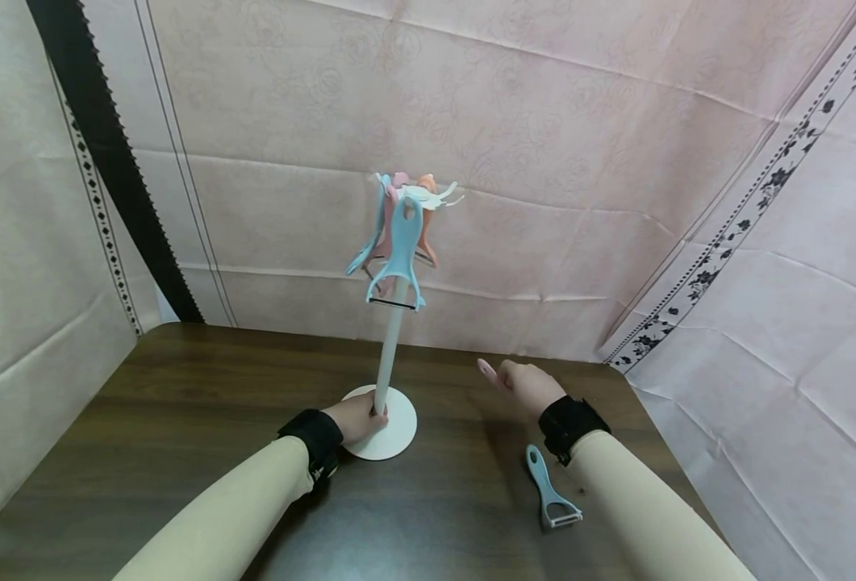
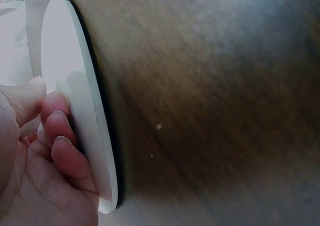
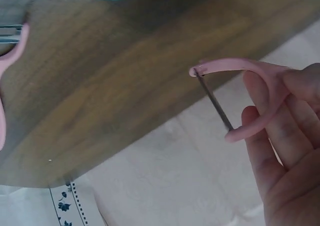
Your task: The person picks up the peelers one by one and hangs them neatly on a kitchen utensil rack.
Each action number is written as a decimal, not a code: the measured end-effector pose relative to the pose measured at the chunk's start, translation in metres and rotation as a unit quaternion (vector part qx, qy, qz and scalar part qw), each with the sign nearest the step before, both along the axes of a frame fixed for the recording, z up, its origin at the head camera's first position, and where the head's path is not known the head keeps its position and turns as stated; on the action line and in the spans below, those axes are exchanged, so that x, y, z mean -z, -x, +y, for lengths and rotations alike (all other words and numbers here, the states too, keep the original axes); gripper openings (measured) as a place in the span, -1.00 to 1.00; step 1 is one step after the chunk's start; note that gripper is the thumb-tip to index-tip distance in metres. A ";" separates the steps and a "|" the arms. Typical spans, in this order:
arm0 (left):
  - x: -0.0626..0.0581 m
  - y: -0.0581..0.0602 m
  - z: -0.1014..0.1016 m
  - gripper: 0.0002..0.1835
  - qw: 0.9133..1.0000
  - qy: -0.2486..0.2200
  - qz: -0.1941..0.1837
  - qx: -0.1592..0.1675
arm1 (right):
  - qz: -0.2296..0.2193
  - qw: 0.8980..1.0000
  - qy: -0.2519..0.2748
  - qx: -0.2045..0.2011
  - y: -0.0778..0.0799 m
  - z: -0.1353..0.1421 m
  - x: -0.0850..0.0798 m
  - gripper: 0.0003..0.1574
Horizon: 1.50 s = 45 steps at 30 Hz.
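My left hand (image 1: 352, 420) grips the white pole (image 1: 388, 363) of a stand, low down by its round white base (image 1: 397, 436). Around the stand's white hooked top (image 1: 428, 197) hang several Y-shaped peelers, among them a light blue peeler (image 1: 402, 250) in front and an orange peeler (image 1: 428, 234) behind. To the right of the stand, my right hand (image 1: 532, 387) is raised over the table and pinches a pink peeler (image 3: 272, 90). Its blade end points away from the fingers in the right wrist view; the palm side hides its handle.
A blue peeler (image 1: 544, 484) lies on the brown wooden table (image 1: 202, 420) beside my right forearm. Another pink peeler (image 3: 15, 53) shows at the left edge of the right wrist view. Pale patterned cloth (image 1: 507, 161) hangs behind the table and at both sides.
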<state>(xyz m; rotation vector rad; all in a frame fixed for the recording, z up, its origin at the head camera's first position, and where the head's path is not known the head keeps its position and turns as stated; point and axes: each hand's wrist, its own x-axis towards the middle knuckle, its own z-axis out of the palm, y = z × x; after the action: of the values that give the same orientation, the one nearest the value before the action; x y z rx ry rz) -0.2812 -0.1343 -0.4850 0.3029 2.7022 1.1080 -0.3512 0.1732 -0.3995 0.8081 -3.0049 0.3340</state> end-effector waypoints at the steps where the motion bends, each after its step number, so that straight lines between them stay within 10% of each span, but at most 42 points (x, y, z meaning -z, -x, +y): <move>1: 0.000 0.000 0.000 -0.95 1.000 -0.001 0.000 0.001 | 0.007 1.000 0.008 -0.004 0.001 0.001 -0.003 -0.76; 20: 0.001 0.001 0.000 -0.94 1.000 0.001 0.000 -0.001 | 0.070 0.970 0.233 0.000 0.000 -0.011 -0.075 -0.82; 45: 0.007 0.006 -0.002 -0.94 1.000 -0.008 0.000 0.009 | 0.298 0.929 0.199 -0.092 -0.015 -0.070 -0.179 -0.76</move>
<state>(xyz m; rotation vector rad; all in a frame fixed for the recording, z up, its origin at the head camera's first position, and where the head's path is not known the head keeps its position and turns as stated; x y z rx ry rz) -0.2873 -0.1366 -0.4921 0.3290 2.6873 1.1254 -0.3366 0.1030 -0.2202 0.9370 -2.2071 0.5588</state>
